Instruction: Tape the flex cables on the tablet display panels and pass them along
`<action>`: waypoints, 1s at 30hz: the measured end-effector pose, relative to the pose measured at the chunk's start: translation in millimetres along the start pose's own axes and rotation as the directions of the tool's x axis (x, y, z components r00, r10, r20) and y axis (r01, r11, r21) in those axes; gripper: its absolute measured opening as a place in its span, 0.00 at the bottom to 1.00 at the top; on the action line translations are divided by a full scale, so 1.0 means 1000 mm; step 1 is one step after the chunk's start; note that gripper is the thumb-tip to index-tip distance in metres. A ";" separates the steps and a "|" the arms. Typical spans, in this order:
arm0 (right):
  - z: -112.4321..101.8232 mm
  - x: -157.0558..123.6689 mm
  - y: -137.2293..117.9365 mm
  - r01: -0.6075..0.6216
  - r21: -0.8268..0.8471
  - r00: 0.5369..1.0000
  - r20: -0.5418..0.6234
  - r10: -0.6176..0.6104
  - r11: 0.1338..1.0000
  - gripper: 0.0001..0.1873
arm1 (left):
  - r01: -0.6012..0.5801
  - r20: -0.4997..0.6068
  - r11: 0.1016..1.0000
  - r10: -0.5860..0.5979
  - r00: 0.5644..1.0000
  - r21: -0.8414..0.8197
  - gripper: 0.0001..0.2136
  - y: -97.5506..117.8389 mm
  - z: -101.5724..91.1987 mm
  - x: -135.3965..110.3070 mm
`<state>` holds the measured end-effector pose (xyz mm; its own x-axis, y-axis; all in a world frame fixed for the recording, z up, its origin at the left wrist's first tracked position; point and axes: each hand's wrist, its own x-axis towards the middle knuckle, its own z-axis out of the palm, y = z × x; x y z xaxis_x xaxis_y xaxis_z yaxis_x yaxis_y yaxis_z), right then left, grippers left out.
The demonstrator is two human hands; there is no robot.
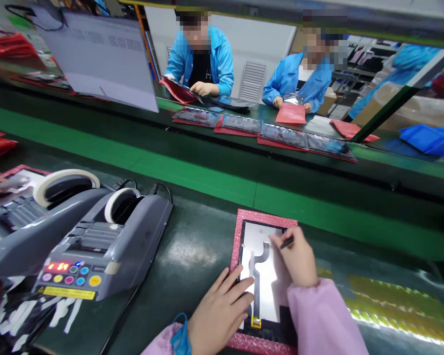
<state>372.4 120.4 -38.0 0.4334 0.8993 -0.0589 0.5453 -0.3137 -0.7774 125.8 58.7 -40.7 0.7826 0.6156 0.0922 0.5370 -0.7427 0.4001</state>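
In the head view, your left hand (224,308) lies with fingers spread, gripping nothing, over the left edge of the display panel (274,291), which sits on pink bubble wrap (266,215) on the bench (192,246). Your right hand (298,254) is closed around a slim black tool (287,242) near the ribbon cable's (257,291) upper end; a sideways slip could crease the cable, and heavy pressure could mark the panel.

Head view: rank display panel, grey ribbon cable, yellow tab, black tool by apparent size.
1. Display panel
2. Grey ribbon cable
Yellow tab, black tool: too alike to rank; right hand partly hides tool.
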 end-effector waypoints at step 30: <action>-0.061 0.179 -0.103 0.332 0.329 0.939 -0.200 -0.278 0.884 0.30 | 0.103 -0.049 0.977 -0.114 0.992 -0.189 0.37 -0.013 0.017 -0.018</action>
<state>437.8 294.8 69.7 0.3991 0.8711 0.2862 0.3903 0.1210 -0.9127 110.4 52.4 -63.3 0.7002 0.7083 0.0902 0.5453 -0.6120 0.5728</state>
